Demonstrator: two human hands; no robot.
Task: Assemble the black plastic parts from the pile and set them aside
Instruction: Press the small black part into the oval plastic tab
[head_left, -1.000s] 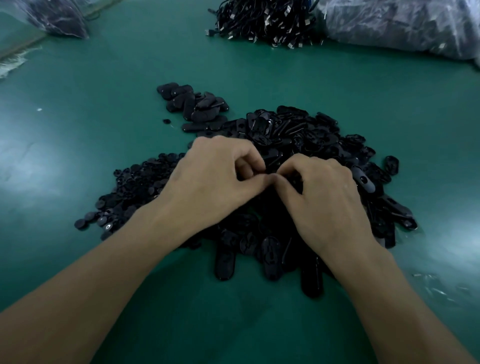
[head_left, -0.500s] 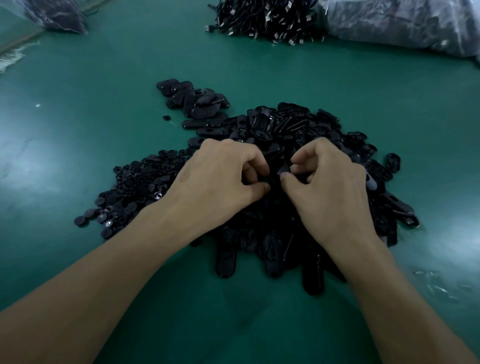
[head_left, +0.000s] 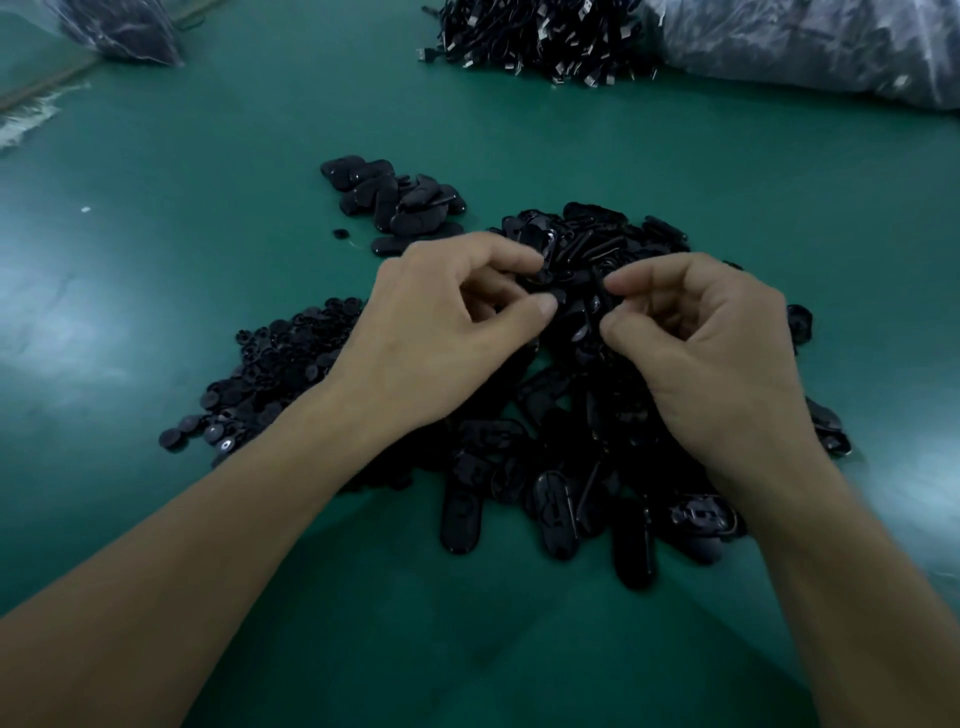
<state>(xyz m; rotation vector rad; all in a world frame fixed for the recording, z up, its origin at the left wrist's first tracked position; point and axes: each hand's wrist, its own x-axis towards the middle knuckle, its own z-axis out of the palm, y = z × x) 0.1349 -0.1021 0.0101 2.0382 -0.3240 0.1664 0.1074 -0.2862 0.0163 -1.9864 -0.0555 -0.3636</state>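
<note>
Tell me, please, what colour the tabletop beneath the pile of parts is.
The tabletop is a plain dark teal green, shown best in the head view.

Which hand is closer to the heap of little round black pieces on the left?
Left. The left hand sits right beside the heap of round pieces; the right hand is farther away, across the larger pile of oval parts.

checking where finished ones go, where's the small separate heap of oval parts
In the head view the small heap sits on the green table left of centre, just beyond the left hand and beside the far left edge of the main pile.
</note>
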